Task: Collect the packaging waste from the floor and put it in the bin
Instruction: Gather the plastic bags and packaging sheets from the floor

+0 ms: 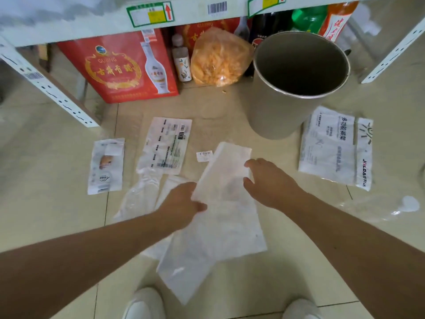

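Observation:
A large translucent white plastic bag hangs above the tiled floor between my hands. My left hand pinches its left edge. My right hand grips its upper right edge with curled fingers. The grey metal bin stands empty beyond the bag, to the right. More packaging lies on the floor: a small printed pouch, a clear labelled bag, a crumpled clear bag, a small barcode sticker and a white printed mailer.
A white metal shelf stands ahead, holding a red liquor box, a small bottle and an orange snack bag. Another clear wrapper lies at far right. My white shoes show at the bottom edge.

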A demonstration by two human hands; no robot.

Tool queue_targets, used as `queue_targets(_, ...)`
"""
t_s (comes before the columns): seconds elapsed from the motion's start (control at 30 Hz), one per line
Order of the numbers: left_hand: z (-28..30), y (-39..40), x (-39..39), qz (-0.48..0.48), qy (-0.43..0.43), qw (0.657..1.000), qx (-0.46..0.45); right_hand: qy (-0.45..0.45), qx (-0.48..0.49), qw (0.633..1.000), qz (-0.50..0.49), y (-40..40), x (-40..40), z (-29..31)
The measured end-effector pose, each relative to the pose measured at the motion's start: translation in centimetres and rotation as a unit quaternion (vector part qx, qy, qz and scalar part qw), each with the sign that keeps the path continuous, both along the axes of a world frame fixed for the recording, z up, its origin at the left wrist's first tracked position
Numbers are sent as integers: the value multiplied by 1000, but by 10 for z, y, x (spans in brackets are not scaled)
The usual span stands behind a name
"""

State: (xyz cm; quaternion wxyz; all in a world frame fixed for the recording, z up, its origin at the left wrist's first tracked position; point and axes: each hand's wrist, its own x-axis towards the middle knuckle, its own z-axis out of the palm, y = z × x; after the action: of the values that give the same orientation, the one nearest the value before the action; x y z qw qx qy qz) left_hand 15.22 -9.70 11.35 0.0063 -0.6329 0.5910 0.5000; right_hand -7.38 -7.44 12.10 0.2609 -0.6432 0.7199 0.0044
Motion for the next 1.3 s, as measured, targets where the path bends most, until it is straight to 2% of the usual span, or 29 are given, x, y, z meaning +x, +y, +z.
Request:
queue_targets(0.13, 40, -44, 90, 46, -73, 992, -89, -5, -17, 999, 50, -17, 41, -4)
queue_targets(0.3, 75, -80, 188, 168, -88, 959, -209, -8, -5, 991, 133, -30, 108, -30)
queue_targets(0.43, 62, -100, 257, 224, -75, 934, -266, -79, -33, 987, 133, -39, 184, -63)
queue_targets(0.57, 48, -92, 277, 265, -61, 912, -308, -39, -87, 966, 241, -51, 256, -98)
queue_targets(0.77, 23, -80, 286, 320, -42, 902, -288, 34, 49, 942, 330, -36, 306, -126)
queue_targets(0.93, 12, -66, 281, 331, -43, 902, -275, 73, 4, 959, 275, -23, 298, -134)
queue_targets(1.03, 15, -59, 275, 286, -88, 910, -288, -13, -19, 983, 182, -20, 283, -124)
queue_targets(1.1, 16, -57, 276, 287, -91, 909, -289, -94, -79, 988, 95, -24, 272, -111)
queue_targets(1.2, 17, -54, 274, 298, -84, 906, -288, -194, -186, 963, -12, -42, 264, -76)
queue_targets(1.3, 20, -51, 256, 282, -85, 913, -283, -283, -224, 931, -48, -66, 273, -31)
